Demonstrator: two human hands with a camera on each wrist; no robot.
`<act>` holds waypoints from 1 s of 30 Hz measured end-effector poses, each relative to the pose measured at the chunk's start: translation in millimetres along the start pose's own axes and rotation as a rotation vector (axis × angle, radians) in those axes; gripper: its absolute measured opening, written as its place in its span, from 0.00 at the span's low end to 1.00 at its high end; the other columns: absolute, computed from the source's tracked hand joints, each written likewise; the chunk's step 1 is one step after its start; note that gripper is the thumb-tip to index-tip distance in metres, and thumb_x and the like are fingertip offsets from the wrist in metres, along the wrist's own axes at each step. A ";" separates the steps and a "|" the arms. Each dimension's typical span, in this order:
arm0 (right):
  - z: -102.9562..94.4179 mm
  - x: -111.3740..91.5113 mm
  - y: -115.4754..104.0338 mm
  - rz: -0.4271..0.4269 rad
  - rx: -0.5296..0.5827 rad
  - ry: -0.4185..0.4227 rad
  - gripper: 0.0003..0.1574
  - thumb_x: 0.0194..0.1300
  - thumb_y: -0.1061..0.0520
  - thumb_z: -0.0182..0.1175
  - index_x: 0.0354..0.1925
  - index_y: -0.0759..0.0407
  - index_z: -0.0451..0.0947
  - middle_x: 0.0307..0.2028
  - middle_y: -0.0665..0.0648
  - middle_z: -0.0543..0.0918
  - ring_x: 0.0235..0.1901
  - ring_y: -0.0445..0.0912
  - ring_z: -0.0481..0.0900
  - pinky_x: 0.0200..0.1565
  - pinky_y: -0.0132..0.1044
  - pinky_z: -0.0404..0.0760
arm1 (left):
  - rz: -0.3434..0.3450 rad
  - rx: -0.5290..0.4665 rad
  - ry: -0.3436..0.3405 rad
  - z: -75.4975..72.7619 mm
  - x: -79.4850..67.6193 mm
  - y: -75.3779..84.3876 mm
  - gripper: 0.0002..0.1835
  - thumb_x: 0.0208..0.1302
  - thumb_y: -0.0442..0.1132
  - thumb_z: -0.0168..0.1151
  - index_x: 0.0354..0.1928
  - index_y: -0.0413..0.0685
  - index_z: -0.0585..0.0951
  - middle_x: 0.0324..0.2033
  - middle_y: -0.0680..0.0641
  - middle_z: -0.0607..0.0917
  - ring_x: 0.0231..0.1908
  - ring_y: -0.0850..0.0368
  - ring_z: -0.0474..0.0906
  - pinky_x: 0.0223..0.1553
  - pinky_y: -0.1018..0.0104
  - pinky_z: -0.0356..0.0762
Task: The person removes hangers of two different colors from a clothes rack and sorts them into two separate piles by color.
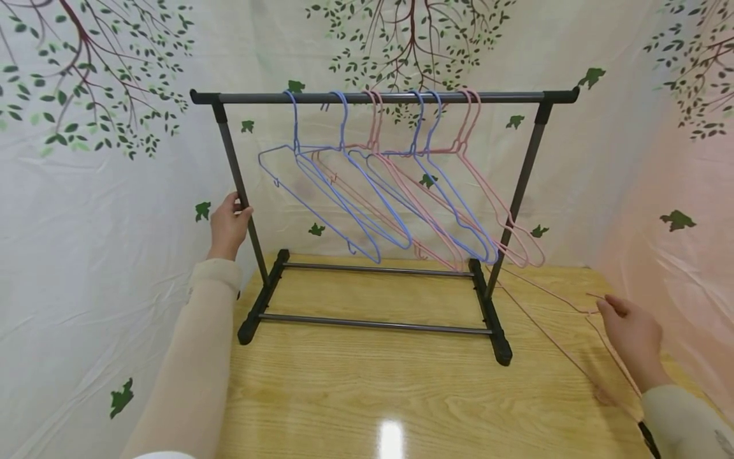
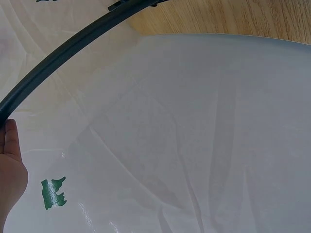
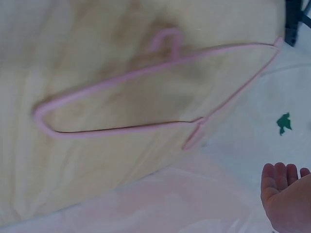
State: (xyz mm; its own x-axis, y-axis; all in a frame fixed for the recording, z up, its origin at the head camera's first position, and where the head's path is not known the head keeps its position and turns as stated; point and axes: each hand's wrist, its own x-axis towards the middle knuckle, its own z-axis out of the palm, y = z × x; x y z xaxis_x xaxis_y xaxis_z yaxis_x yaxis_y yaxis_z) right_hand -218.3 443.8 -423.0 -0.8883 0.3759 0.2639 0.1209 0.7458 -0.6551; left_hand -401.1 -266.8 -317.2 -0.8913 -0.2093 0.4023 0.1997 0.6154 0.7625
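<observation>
Thumb and fingers of my left hand (image 1: pixel 227 226) grip the left post of a black clothes rack (image 1: pixel 232 159). In the left wrist view, fingertips of the left hand (image 2: pixel 10 165) meet the dark post (image 2: pixel 63 58). At the right, my right hand (image 1: pixel 633 338) has its fingertips over the hook of a pink clothes hanger (image 1: pixel 556 344) low at the table. The right wrist view shows the right hand (image 3: pixel 289 199) with loosely bent fingers, apart from this pink hanger (image 3: pixel 116 80). Several blue hangers (image 1: pixel 361 172) and pink hangers (image 1: pixel 482 172) hang from the top bar.
The rack's black base (image 1: pixel 499 347) stands on a wood-grain table (image 1: pixel 355 389). Behind and beside it hang pale cloth sheets (image 1: pixel 132 248) with printed branches and green leaves. One end of the pink hanger lies behind the rack's right foot.
</observation>
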 end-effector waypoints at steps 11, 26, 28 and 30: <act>-10.3 22.6 -73.4 -0.053 0.126 0.069 0.38 0.73 0.37 0.51 0.67 0.63 0.72 0.40 0.36 0.77 0.32 0.19 0.66 0.31 0.19 0.69 | 0.003 -0.008 0.004 0.0 -0.1 -0.3 0.25 0.76 0.40 0.52 0.71 0.42 0.66 0.59 0.32 0.77 0.58 0.35 0.75 0.57 0.43 0.72; -18.7 32.1 -166.7 -0.175 0.179 0.073 0.38 0.72 0.33 0.50 0.67 0.55 0.73 0.58 0.57 0.80 0.54 0.44 0.76 0.48 0.31 0.73 | 0.008 -0.003 0.004 -0.2 -2.2 -0.6 0.25 0.77 0.41 0.51 0.72 0.43 0.65 0.59 0.32 0.77 0.59 0.35 0.75 0.58 0.43 0.72; -19.2 32.6 -176.4 -0.174 0.185 0.045 0.39 0.72 0.32 0.48 0.69 0.54 0.72 0.62 0.62 0.77 0.59 0.53 0.74 0.52 0.37 0.75 | 0.009 -0.005 0.006 0.2 -1.9 -1.1 0.25 0.77 0.41 0.52 0.72 0.43 0.66 0.59 0.32 0.77 0.59 0.36 0.75 0.58 0.44 0.71; -18.8 34.0 -185.5 -0.184 0.197 0.037 0.40 0.72 0.32 0.48 0.69 0.54 0.71 0.62 0.61 0.78 0.59 0.53 0.74 0.54 0.40 0.75 | 0.006 -0.014 0.006 0.6 -1.3 -1.5 0.25 0.76 0.40 0.52 0.71 0.43 0.66 0.59 0.32 0.77 0.59 0.36 0.75 0.58 0.44 0.71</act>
State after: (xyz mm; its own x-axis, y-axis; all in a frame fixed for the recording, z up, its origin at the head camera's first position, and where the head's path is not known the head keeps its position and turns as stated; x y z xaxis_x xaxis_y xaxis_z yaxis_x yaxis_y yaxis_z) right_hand -262.6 328.6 -279.2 -0.8703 0.2662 0.4144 -0.1328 0.6833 -0.7180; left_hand -400.5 -266.9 -319.2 -0.8874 -0.2102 0.4103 0.2108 0.6064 0.7667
